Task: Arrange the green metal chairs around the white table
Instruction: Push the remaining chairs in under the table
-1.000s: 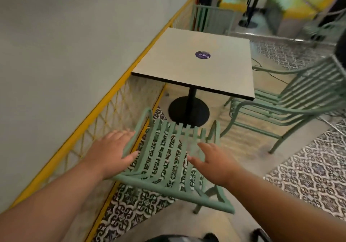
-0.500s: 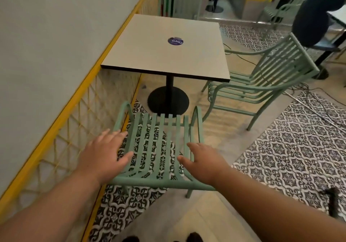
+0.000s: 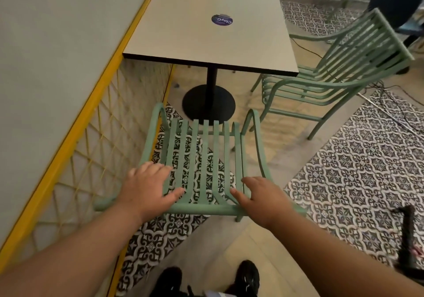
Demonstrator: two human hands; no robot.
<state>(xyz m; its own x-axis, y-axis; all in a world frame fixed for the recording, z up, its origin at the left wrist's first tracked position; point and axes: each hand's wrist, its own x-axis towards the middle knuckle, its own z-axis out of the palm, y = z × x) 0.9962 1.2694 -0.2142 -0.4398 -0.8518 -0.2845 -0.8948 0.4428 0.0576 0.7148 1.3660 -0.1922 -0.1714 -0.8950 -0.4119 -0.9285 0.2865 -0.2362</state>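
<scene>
Both hands rest on the top rail of the near green slatted metal chair [image 3: 202, 159], which stands just ahead of the person with its back toward them. The left hand [image 3: 146, 188] lies over the rail's left end, fingers spread across the slats and thumb reaching inward; the right hand [image 3: 259, 195] sits on the right end, fingers loosely curled over the rail, thumb pointing left. Whether either hand fully clasps the bar cannot be told. Beyond the hands stands the square white counter [image 3: 183, 32] on its black pedestal base [image 3: 208, 103], a round purple sticker [image 3: 222, 19] on top. Ahead and right of the right hand, a second green metal chair [image 3: 332, 67] sits at the counter's right side. A yellow-trimmed lattice wall [image 3: 80, 159] runs left of the left hand.
</scene>
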